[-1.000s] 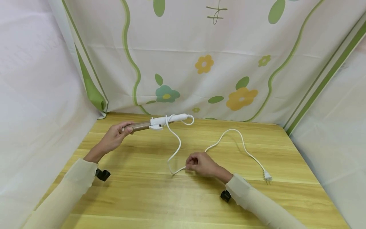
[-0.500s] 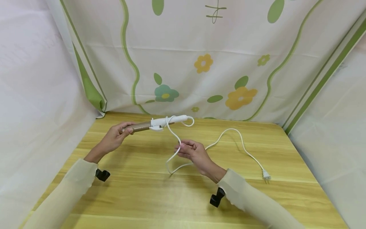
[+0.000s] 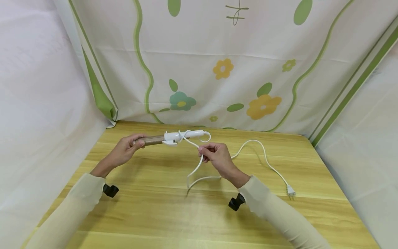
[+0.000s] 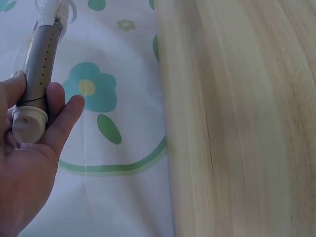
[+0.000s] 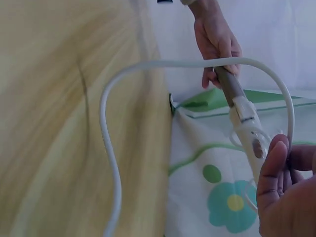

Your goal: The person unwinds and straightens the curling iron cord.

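Observation:
A curling iron (image 3: 174, 136) with a white handle and a brownish barrel is held up above the far part of the table. My left hand (image 3: 123, 149) grips it by the barrel's end; the left wrist view shows thumb and fingers around the barrel, near its pale tip cap (image 4: 29, 124). To the right of the handle, my right hand (image 3: 219, 158) pinches the white power cord (image 3: 195, 170) between thumb and fingers. Part of the cord loops around the handle. Beyond my right hand it runs over the table to a two-pin plug (image 3: 291, 191).
The wooden table (image 3: 149, 214) lies under both hands. A white curtain (image 3: 192, 41) with flowers and green lines hangs behind its far edge, and pale cloth walls (image 3: 37, 103) stand at both sides. Small black cameras (image 3: 237, 202) hang from the wrists.
My right hand has let go of the cord lower on the table, moved up with fingers extended, and now pinches the cord nearer the handle. The iron's handle end has dipped slightly.

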`<state>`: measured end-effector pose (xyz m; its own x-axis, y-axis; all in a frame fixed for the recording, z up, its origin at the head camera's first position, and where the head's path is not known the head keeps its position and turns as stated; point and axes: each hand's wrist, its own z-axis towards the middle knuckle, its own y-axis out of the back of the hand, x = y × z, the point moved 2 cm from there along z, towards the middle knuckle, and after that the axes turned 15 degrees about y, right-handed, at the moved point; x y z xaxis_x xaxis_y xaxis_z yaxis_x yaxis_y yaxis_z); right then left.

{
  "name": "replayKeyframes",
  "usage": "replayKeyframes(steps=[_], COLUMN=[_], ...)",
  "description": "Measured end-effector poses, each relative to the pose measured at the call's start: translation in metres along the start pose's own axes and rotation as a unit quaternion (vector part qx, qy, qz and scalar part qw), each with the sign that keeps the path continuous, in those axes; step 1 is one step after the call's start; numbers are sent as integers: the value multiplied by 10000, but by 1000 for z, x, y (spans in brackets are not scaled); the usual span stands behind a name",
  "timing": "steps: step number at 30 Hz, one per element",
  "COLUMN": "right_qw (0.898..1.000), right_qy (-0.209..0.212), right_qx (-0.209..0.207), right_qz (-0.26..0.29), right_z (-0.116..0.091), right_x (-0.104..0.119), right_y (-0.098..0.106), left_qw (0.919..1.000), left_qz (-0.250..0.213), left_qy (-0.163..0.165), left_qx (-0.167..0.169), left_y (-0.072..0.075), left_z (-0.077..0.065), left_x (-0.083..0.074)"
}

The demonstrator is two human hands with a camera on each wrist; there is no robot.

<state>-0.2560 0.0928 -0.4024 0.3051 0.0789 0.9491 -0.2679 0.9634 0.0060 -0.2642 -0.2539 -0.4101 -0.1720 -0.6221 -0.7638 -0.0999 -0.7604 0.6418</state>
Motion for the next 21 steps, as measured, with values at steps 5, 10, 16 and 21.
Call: replayKeyframes(steps=[5, 10, 16, 21], right_qw=[9971, 9933, 9923, 9914], right_qy=[483, 705, 401, -228], right_qx=[-323, -679, -859, -149], right_qz=[-487, -617, -801, -1278], right_z=[11, 17, 15, 10], right_x=[9, 5, -4, -12], right_y=[13, 31, 46, 52], left_qw=[9998, 9988, 9988, 9997], left_qz=[54, -75, 24, -16], left_qy=[-32, -9, 41, 19], left_qx=[202, 485, 497, 223], left_y=[2, 3, 8, 10], left_z=[-1, -2, -3, -2], left_x=[4, 5, 4, 4])
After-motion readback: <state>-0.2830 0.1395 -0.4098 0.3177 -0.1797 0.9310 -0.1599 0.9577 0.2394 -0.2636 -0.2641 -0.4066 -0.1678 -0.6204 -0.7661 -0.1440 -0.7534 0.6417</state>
